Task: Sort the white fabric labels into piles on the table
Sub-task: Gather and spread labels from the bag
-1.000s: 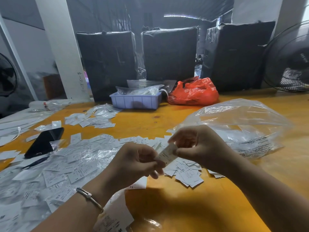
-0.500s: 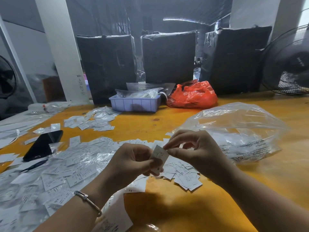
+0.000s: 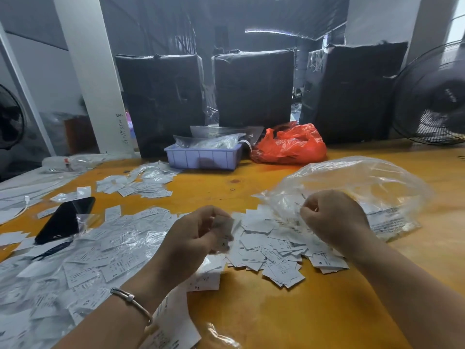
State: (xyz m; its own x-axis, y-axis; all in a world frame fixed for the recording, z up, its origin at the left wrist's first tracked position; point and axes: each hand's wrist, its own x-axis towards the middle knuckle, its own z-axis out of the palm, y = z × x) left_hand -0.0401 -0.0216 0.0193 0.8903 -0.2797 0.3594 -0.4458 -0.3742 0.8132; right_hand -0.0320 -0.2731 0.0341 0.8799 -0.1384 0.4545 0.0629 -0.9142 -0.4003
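Head view. Left hand (image 3: 198,238) clamped on a blurred white label (image 3: 224,231), pinched between thumb and curled fingers, held just above the bench (image 3: 276,318); right hand (image 3: 332,217) drawn away to the right, well apart from the left one, fingers curled into a loose fist; possibly a thin strip or thread nipped at the fingertips (image 3: 305,209), too small to be sure, so grip on anything cannot be told.

Half a second ago both hands together on the one label, tugging at it between them; now separated, label left with the left hand alone; probably a stuck pair peeled apart or a piece checked and released; blur on the label suggests a quick move under way.

Between the two hands and just below them, a heap of loose white labels (image 3: 271,250), size letters such as XL and M readable on a few; left of the left hand, a broad spread of labels mixed with clear film (image 3: 83,263); beyond that, a black phone (image 3: 64,220) lying flat; farther from the left hand, a smaller pile (image 3: 141,185) near the lilac tray (image 3: 202,157). Behind the right hand, touching it or nearly so, a clear plastic bag (image 3: 357,187); beyond it an orange bag (image 3: 289,144).

For the task: one label freed and in hand, ready to be dropped on the pile matching its size; most of the sorting apparently still ahead, judging by the heap; thin slippery pieces likely to cling together or scatter.
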